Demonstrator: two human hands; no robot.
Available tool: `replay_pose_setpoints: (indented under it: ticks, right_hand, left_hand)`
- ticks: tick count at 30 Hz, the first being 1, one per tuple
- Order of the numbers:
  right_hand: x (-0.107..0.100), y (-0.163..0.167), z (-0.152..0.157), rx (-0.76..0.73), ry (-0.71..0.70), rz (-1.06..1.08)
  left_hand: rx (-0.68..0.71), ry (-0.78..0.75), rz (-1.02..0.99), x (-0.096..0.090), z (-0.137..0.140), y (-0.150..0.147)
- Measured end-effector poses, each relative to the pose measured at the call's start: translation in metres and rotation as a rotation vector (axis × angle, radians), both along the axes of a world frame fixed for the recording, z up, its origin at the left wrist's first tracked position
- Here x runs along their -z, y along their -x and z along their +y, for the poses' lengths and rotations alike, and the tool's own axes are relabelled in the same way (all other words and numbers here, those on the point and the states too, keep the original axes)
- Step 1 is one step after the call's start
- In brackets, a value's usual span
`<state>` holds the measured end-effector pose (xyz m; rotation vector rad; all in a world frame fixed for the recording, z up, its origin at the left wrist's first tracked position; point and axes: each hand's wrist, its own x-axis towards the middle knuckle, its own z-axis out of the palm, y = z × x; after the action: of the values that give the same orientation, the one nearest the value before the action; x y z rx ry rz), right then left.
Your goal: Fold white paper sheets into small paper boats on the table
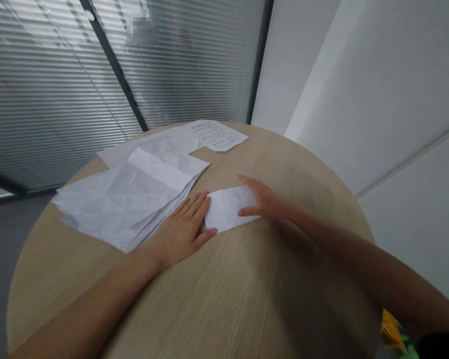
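A small white sheet of paper (228, 205), seemingly folded, lies on the round wooden table between my two hands. My left hand (185, 227) rests flat by its left edge, fingers stretched out and thumb near the lower left corner. Over the right end of the paper is my right hand (262, 198), thumb and fingers spread apart; whether it presses on the paper I cannot tell. Beside my left hand sits a stack of large creased white sheets (123, 199).
Printed sheets (219, 134) lie at the table's far side, partly under the stack. The wooden table (209, 299) has a curved edge. Glass with blinds (194, 75) stands behind it, a white wall (389, 89) to the right. Something orange and green (392, 331) shows at lower right.
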<state>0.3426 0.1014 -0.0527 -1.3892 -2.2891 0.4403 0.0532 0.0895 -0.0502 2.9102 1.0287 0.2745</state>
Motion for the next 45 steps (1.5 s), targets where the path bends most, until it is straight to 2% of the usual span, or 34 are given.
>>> replay_pose_setpoints:
  ticks: [4, 11, 15, 17, 22, 24, 28, 31, 34, 40, 45]
  right_hand:
    - [-0.015, 0.019, 0.021, 0.045, 0.042, -0.002]
    - [-0.048, 0.040, 0.025, -0.078, 0.036, -0.043]
    - [-0.064, 0.039, 0.007, -0.142, -0.083, 0.027]
    - [-0.066, 0.035, -0.008, -0.145, -0.191, 0.047]
    - [-0.047, 0.015, -0.051, -0.218, -0.454, 0.035]
    - [-0.033, 0.006, -0.063, -0.284, -0.482, 0.014]
    - [-0.004, -0.010, -0.074, -0.322, -0.438, -0.070]
    - [0.010, -0.015, -0.076, -0.302, -0.370, -0.115]
    - [0.015, -0.016, -0.076, -0.281, -0.357, -0.093]
    - [0.008, -0.007, -0.071, -0.129, -0.277, -0.022]
    - [0.001, 0.008, -0.065, 0.031, -0.228, -0.065]
  left_hand:
    - [-0.031, 0.001, -0.034, -0.001, -0.001, 0.002]
    - [-0.046, 0.003, -0.133, 0.002, 0.000, 0.003]
    - [-0.092, -0.067, -0.244, -0.004, -0.002, 0.000]
    - [-0.053, -0.119, -0.307, -0.008, -0.004, -0.002]
    - [0.228, -0.284, -0.411, -0.011, -0.011, -0.005]
    - [0.316, -0.319, -0.396, -0.011, -0.013, -0.007]
    - [0.408, -0.347, -0.255, -0.011, -0.018, -0.014]
    - [0.394, -0.303, -0.198, -0.014, -0.020, -0.019]
    - [0.370, -0.260, -0.197, -0.015, -0.021, -0.019]
    - [0.308, -0.171, -0.229, -0.013, -0.017, -0.015]
    - [0.194, -0.193, -0.219, -0.010, -0.016, -0.015]
